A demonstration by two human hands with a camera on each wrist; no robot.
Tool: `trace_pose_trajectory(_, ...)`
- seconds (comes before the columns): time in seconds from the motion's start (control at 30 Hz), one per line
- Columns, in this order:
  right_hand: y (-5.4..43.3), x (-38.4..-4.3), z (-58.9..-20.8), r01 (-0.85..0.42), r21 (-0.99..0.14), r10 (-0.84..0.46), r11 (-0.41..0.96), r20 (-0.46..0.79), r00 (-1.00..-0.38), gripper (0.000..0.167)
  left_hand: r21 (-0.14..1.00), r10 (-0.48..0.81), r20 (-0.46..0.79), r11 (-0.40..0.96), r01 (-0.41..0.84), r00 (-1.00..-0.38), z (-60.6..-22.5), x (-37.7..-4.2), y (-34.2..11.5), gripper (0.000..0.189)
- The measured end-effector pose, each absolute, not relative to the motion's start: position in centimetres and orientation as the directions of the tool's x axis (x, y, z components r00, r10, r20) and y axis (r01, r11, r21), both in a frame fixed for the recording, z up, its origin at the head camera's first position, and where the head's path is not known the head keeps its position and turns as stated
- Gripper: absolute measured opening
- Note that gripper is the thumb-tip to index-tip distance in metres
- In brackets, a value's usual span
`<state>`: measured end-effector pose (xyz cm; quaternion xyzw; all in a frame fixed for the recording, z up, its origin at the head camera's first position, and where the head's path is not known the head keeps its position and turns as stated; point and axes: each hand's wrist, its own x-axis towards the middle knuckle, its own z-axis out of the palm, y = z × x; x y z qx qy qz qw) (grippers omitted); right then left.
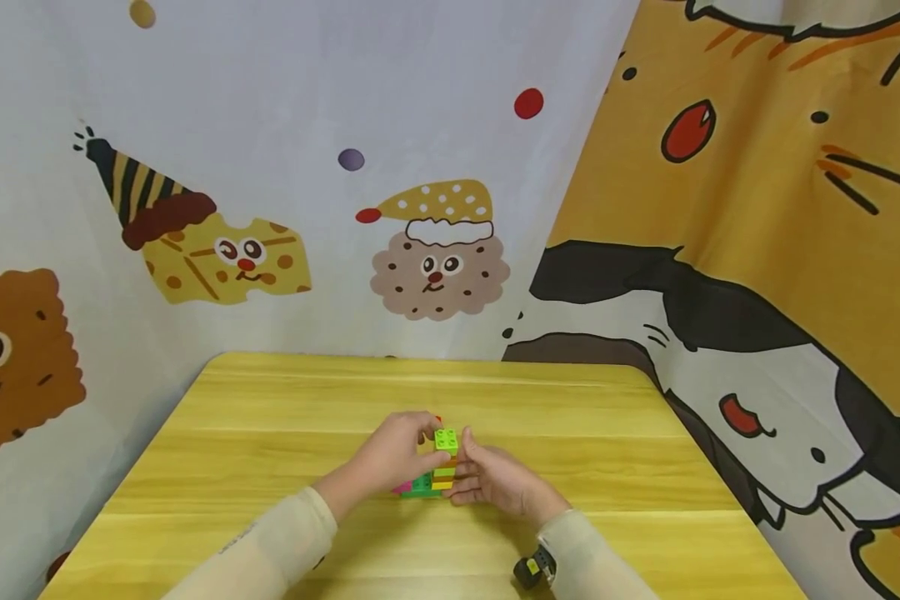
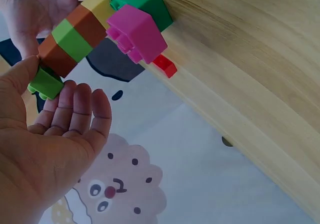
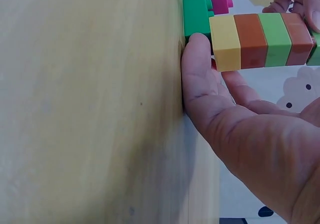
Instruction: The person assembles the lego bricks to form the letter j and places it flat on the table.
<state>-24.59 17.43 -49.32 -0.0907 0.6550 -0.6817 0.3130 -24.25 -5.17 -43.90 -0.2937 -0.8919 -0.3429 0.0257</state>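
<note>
A tower of yellow, brown, light green and brown toy bricks [image 3: 252,42] stands on one end of a green base brick [image 3: 196,12]. At its top is a light green brick [image 1: 446,442], which my left hand [image 1: 396,450] pinches between thumb and fingers. My right hand [image 1: 504,485] stands at the tower's right side, its fingers extended and a fingertip [image 3: 199,42] touching the green base. A pink brick [image 2: 137,32] sits on the other part of the base. In the left wrist view the light green brick [image 2: 47,84] looks slightly tilted against the brown one.
A small red brick [image 2: 166,66] shows behind the pink brick. The wooden table [image 1: 270,400] extends around the bricks, and a printed cloth [image 1: 435,100] with cartoon figures hangs behind its far edge. A dark wrist device [image 1: 534,568] is strapped at the right sleeve.
</note>
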Motion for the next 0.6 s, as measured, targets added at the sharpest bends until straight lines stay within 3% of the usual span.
trace_pose_trajectory(0.6, 17.30, -24.61, -48.93, 0.318, -0.944, -0.553, 0.083, -0.309, -0.774, 0.077, 0.615, 0.540, 0.234, 0.562, 0.553, -0.808, -43.88, -24.23, -5.26, 0.035)
